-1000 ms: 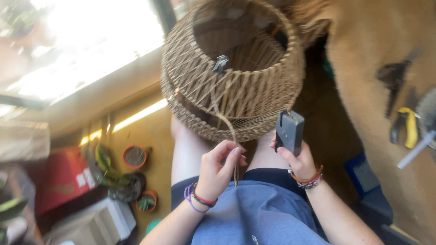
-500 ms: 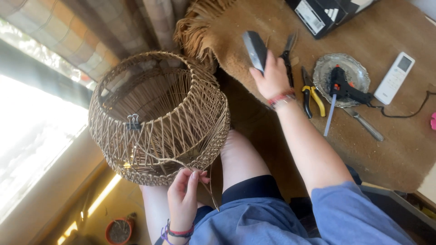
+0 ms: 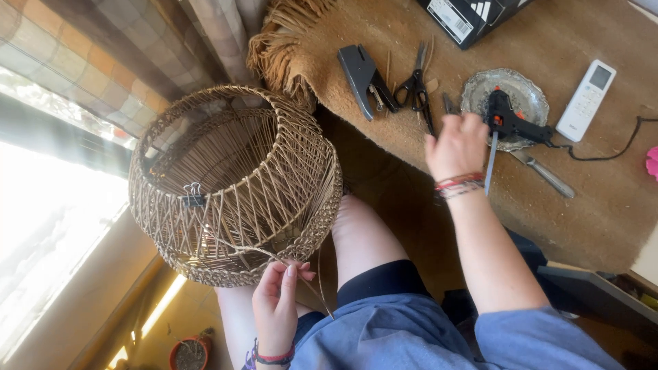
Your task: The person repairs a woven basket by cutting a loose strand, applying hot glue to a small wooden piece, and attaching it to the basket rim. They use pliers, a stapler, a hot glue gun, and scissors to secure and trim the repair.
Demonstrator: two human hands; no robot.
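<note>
Grey stapler (image 3: 365,77) released; right hand (image 3: 456,145) empty.

Wicker basket (image 3: 233,185): tan, open criss-cross weave. Stapler (image 3: 363,75): dark grey. Glue gun (image 3: 510,123): black. Remote (image 3: 586,99): white. Curtain (image 3: 89,68): brown-orange check. Carpet (image 3: 582,205): brown
</note>
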